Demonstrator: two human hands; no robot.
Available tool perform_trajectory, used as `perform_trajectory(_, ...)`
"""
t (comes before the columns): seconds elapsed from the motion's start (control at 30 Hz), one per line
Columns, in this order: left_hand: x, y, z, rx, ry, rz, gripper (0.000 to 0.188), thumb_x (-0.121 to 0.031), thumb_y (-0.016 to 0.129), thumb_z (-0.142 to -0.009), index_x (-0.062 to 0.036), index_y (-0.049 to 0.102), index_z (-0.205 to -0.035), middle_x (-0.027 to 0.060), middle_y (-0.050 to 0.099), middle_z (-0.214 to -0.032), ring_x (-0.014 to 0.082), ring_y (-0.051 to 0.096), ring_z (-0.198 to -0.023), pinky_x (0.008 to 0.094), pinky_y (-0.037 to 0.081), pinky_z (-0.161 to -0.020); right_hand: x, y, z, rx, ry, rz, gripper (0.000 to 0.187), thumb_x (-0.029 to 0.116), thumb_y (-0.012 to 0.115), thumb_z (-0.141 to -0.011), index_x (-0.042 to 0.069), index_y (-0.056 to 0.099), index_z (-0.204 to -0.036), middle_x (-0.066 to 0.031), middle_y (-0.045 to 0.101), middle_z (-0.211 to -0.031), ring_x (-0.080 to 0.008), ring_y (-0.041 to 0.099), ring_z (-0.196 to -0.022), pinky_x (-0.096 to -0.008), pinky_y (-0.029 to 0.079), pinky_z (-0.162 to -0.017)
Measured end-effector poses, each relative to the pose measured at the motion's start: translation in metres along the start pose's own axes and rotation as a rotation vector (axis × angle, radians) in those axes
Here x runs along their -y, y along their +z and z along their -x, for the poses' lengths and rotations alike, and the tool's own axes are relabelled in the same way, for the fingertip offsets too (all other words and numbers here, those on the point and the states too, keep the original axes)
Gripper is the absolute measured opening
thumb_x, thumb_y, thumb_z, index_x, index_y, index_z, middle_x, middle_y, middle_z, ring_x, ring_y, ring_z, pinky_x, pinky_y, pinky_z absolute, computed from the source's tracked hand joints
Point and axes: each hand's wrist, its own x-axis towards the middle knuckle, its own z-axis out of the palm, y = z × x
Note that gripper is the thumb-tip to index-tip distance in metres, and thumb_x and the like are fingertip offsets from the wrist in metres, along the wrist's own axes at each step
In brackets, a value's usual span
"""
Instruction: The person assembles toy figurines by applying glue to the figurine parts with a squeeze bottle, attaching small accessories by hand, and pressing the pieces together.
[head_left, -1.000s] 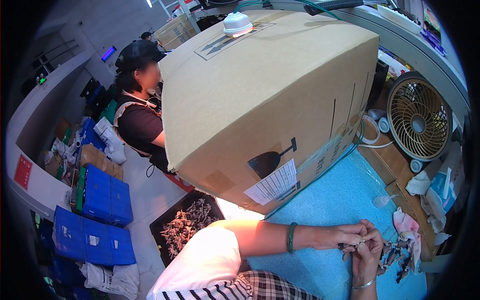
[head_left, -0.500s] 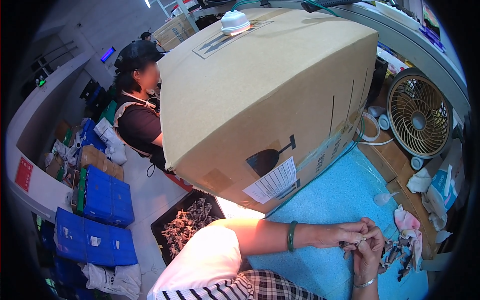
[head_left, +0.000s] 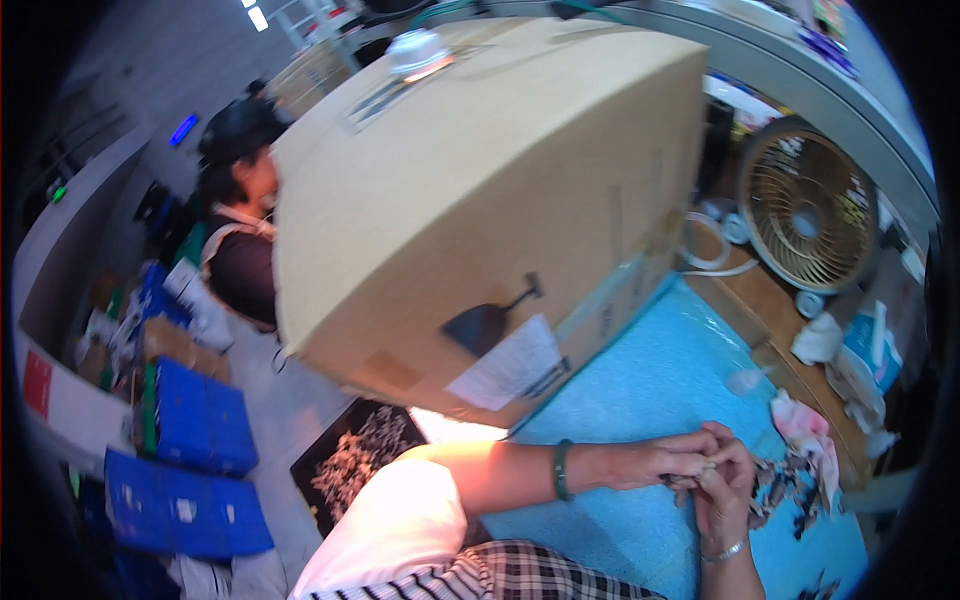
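My left hand [head_left: 668,460], with a green bangle at the wrist, meets my right hand [head_left: 728,492] over the right side of the blue work surface [head_left: 620,375]. Both are closed, thumbs and fingertips pinched together around a small dark grey piece [head_left: 680,488]. Only part of that piece shows below the left fingers; its exact kind cannot be made out. Just right of my right hand, several similar dark grey pieces [head_left: 785,488] lie in a loose pile. A pink and white cloth [head_left: 808,440] rests against the pile.
A big cardboard box [head_left: 490,200] fills the middle. A round fan [head_left: 808,215] stands at right, near a small clear bottle [head_left: 748,380]. A black bin [head_left: 365,450] of small parts sits left of my arm. Blue crates [head_left: 190,500] line the floor. A co-worker [head_left: 240,210] stands behind the box.
The whole view has shifted, so the box, fan and crates appear further left. My hands stay pinched together with only slight finger movement; the picture is blurrier.
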Motion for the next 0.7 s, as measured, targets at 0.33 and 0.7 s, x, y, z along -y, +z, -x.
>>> perform_trajectory(0.33, -0.006, 0.001, 0.010, -0.171, -0.172, -0.047, 0.044, -0.038, 0.054, -0.088, -0.0043, 0.044, -0.114, 0.0110, 0.049, -0.112, 0.0182, 0.050, -0.100, 0.0302, 0.040, -0.087, -0.022, -0.019, -0.004, 0.171, 0.012, -0.026, 0.013, 0.004, 0.068, -0.080, 0.002, 0.055, -0.083, -0.0172, 0.042, -0.127, -0.0250, 0.057, -0.103, -0.0345, 0.058, -0.074)
perform_trajectory(0.7, -0.018, 0.004, 0.005, -0.229, -0.111, -0.111, 0.048, -0.043, 0.057, -0.083, -0.0049, 0.042, -0.108, 0.0084, 0.048, -0.102, 0.0158, 0.047, -0.092, 0.0309, 0.038, -0.082, -0.010, -0.015, -0.012, 0.183, 0.019, -0.065, 0.015, 0.006, 0.071, -0.078, 0.002, 0.057, -0.082, -0.0175, 0.043, -0.125, -0.0214, 0.058, -0.101, -0.0342, 0.059, -0.076)
